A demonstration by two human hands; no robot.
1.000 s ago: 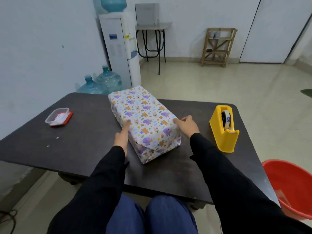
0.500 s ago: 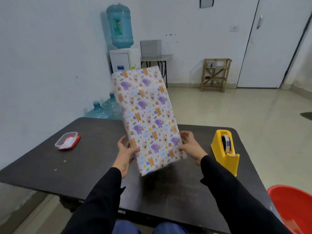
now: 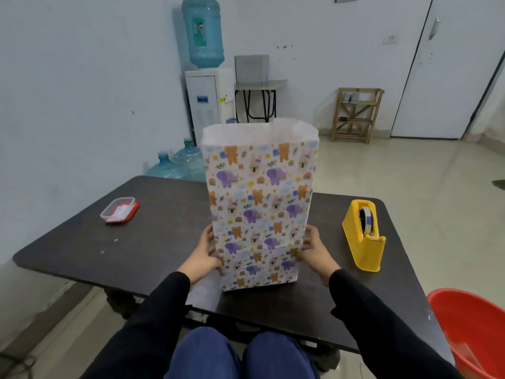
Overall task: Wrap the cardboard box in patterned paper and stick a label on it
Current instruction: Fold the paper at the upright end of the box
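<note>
The box wrapped in animal-patterned paper (image 3: pixel 259 203) stands upright on its end on the dark table (image 3: pixel 153 242), its broad face towards me. At the top the paper stands up past the box as an open, unfolded sleeve. My left hand (image 3: pixel 203 257) holds the lower left side of the box and my right hand (image 3: pixel 314 253) holds the lower right side, fingers curled round the edges. A yellow tape dispenser (image 3: pixel 363 236) sits on the table to the right of the box.
A small clear container with a red lid (image 3: pixel 119 210) lies at the table's left. A red bucket (image 3: pixel 475 332) stands on the floor at the right. Behind the table are water bottles (image 3: pixel 177 165) and a water dispenser (image 3: pixel 209 102).
The box lay flat on the table, was lifted and tilted up, and now stands upright on its end, with both hands still at its sides.
</note>
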